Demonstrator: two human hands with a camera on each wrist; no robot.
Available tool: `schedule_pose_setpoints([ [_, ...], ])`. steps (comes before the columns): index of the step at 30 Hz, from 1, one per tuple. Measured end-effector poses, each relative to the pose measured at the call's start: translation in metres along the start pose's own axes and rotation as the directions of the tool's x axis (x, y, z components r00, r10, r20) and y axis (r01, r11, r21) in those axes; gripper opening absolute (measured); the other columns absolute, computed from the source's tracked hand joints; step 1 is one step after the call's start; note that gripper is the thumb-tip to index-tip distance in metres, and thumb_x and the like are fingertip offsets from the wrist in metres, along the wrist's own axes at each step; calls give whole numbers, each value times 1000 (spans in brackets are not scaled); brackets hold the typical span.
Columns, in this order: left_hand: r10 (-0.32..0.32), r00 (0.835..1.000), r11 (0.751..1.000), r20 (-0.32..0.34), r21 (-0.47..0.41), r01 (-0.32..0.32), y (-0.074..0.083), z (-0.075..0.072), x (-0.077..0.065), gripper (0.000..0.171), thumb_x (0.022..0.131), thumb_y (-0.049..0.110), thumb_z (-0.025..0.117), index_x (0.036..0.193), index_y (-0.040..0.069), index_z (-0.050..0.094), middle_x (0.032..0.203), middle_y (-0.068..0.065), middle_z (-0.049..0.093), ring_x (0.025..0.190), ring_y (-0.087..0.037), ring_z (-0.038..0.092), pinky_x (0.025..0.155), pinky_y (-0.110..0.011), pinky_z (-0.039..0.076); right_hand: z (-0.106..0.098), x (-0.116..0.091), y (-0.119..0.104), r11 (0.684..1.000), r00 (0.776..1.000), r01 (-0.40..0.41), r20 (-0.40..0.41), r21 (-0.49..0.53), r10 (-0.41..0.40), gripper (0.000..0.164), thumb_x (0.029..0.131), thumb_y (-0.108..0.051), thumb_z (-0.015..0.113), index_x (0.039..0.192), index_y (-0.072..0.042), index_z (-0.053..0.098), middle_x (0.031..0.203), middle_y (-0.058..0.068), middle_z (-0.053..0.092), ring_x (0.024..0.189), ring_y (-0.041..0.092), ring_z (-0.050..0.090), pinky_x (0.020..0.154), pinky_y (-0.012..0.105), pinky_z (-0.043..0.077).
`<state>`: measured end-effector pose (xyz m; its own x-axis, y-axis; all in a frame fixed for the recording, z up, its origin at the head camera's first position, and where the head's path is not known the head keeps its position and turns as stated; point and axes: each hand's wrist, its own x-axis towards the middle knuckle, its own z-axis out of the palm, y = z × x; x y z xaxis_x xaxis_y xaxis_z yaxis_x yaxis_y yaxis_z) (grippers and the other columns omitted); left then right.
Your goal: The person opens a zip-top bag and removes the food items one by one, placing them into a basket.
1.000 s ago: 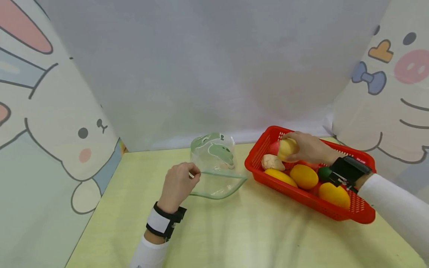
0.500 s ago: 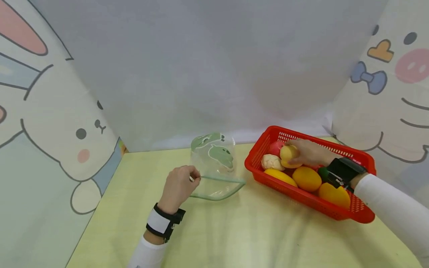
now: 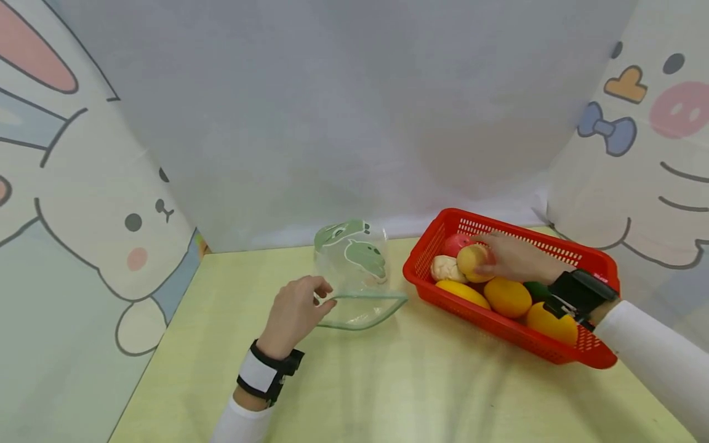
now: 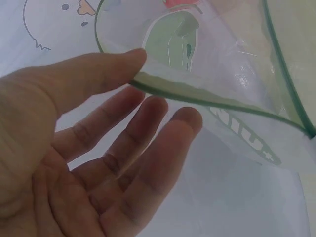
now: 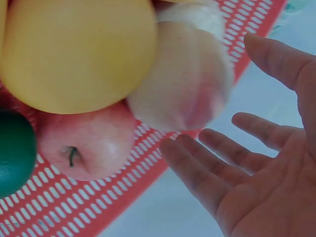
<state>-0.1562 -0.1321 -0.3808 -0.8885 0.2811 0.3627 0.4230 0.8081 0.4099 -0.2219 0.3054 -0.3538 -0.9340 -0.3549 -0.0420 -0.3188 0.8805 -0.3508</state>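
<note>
My left hand [image 3: 293, 311] is at the mouth of a clear plastic zip bag [image 3: 362, 258] with green animal prints. In the left wrist view, the thumb touches the bag's green edge [image 4: 173, 95], while the other fingers spread below it without pinching. My right hand [image 3: 512, 255] is over a red basket [image 3: 501, 329], beside a pale yellow-pink peach [image 3: 472, 261]. The right wrist view has its fingers stretched and apart from the peach [image 5: 180, 84], which rests among the other fruit.
The basket also holds a red-pink apple [image 5: 94, 143], a cream lumpy piece [image 3: 445, 269], a long yellow piece [image 3: 463, 295], rounded yellow fruits [image 3: 506, 296] and a dark green one [image 3: 536, 291]. Behind the bag and basket rises a pale wall [image 3: 354, 123].
My right hand has lowered the peach into the basket and released it. My left thumb and finger have parted, loosening their pinch on the bag's edge; the bag has barely moved.
</note>
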Motion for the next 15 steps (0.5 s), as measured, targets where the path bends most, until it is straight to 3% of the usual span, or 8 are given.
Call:
schedule_pose_setpoints([
  [7, 37, 999, 999, -2, 17, -37, 0, -7, -11, 32, 89, 24, 86, 113, 7, 74, 99, -9, 78, 87, -26, 74, 72, -37, 61, -9, -27, -28, 999, 995, 2, -95, -33, -5, 87, 94, -53, 74, 160, -7, 41, 155, 27, 51, 131, 47, 59, 101, 71, 54],
  [11, 36, 999, 999, -28, 23, -35, -4, -13, -23, 39, 89, 27, 86, 121, 7, 73, 103, -8, 78, 92, -22, 75, 75, -34, 62, -6, -50, -49, 999, 979, 19, -203, -26, -24, 79, 96, -45, 76, 158, -7, 44, 155, 25, 52, 133, 47, 58, 101, 70, 54],
  [15, 0, 997, 999, -76, 41, 3, -14, -18, -39, 47, 88, 28, 87, 127, 7, 71, 110, -8, 78, 97, -23, 75, 78, -36, 64, 3, -70, -63, 998, 941, 52, -334, -20, -55, 70, 94, -36, 80, 149, -5, 51, 143, 23, 62, 120, 43, 65, 94, 66, 60],
])
